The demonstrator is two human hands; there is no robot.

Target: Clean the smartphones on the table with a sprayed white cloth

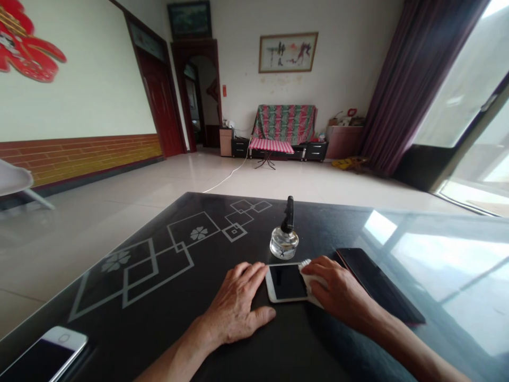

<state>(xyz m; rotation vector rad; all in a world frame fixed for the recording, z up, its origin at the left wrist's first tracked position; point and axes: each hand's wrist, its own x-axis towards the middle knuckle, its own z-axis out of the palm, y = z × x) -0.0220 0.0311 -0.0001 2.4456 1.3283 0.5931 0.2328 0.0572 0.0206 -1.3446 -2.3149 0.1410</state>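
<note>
A white-framed smartphone (pixel 287 282) lies screen up on the dark tabletop between my hands. My left hand (pixel 240 302) rests flat at its left end, fingertips touching the edge and thumb stretched out on the table. Over the phone's right end, my right hand (pixel 336 284) presses a white tissue (pixel 316 289) against the screen, with fingers bent around it. Just beyond the phone stands a clear glass spray bottle (pixel 283 241) with a black nozzle, upright and holding some liquid.
To the right lies a dark tablet-like device (pixel 382 286), partly behind my right forearm. Another white smartphone (pixel 47 353) sits at the near left corner. The black table (pixel 151 329) has printed squares and flowers. Farther off is a small checked folding table (pixel 272 145).
</note>
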